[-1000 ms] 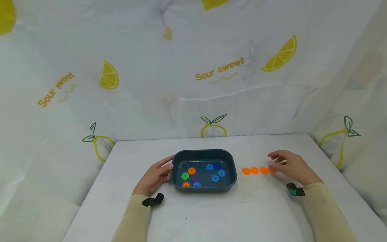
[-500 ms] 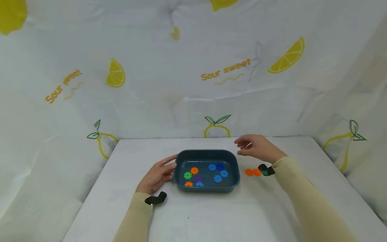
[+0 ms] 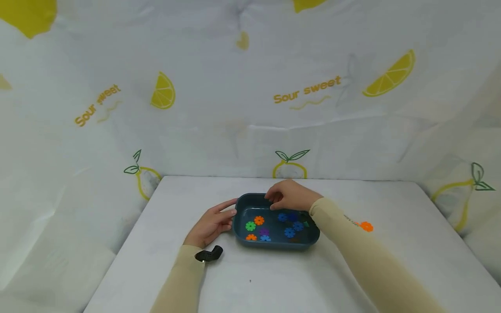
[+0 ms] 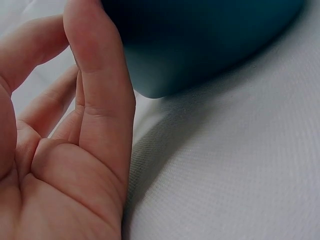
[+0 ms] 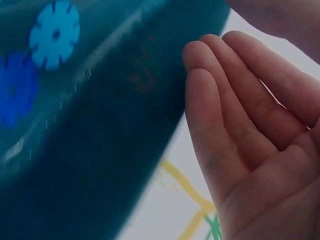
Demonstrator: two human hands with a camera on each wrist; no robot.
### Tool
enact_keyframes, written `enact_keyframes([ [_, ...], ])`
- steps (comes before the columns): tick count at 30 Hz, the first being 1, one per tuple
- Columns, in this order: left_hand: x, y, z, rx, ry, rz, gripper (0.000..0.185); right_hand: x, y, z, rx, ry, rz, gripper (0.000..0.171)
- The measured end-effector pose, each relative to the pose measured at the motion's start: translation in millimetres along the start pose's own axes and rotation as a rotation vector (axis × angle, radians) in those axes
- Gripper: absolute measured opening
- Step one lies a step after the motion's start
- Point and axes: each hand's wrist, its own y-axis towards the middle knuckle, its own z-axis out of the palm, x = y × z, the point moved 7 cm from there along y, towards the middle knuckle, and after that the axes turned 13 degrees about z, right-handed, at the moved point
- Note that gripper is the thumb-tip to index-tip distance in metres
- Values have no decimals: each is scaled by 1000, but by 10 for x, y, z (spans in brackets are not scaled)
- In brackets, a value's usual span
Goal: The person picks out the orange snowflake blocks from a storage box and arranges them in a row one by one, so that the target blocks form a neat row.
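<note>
1. A white backdrop cloth [image 3: 242, 108] printed with lemons and the words "Sour sweet" hangs behind and around the workspace.
2. The white bench [image 3: 274, 278] carries everything else.
3. A dark blue tray [image 3: 250, 242] sits near the middle of the bench, holding small toothed discs.
4. The left hand [image 3: 211, 224] rests on the bench at the tray's left end; in the left wrist view its fingers [image 4: 100, 75] are straight and lie against the tray's outer wall, holding nothing.
5. The right hand [image 3: 291, 194] hovers over the tray's far rim; in the right wrist view its fingers [image 5: 220, 130] are loosely extended side by side above the tray's inside, with nothing between them.
6. Inside the tray lie blue discs [image 3: 290, 232] towards the right, a purple disc [image 3: 264, 231] in the middle, and an orange disc [image 3: 259, 220] beside a green disc [image 3: 250, 226] on the left.
7. One orange disc on the bench [image 3: 366, 226] shows just past the right sleeve, well apart from the tray.
</note>
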Motion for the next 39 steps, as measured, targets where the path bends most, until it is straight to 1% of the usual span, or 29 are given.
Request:
enact_keyframes([
  [7, 12, 23, -5, 15, -14, -10, 52, 80, 192, 275, 42, -60, 16, 28],
  [14, -24, 17, 2, 27, -42, -10, 55, 150, 348, 524, 40, -170, -18, 25],
  [18, -32, 18, 2, 33, -49, -5, 56, 129, 427, 633, 46, -205, -9, 28],
  [23, -31, 12, 5, 37, -44, -7, 56, 181, 401, 658, 43, -228, 5, 27],
  [29, -34, 18, 24, 37, -46, -7, 58, 203, 355, 649, 31, -240, -6, 18],
  [35, -21, 10, 28, 26, -41, -17, 56, 170, 340, 660, 64, -206, 11, 17],
  [39, 9, -6, -18, 16, -31, -10, 56, 126, 300, 620, 81, -156, 42, 17],
])
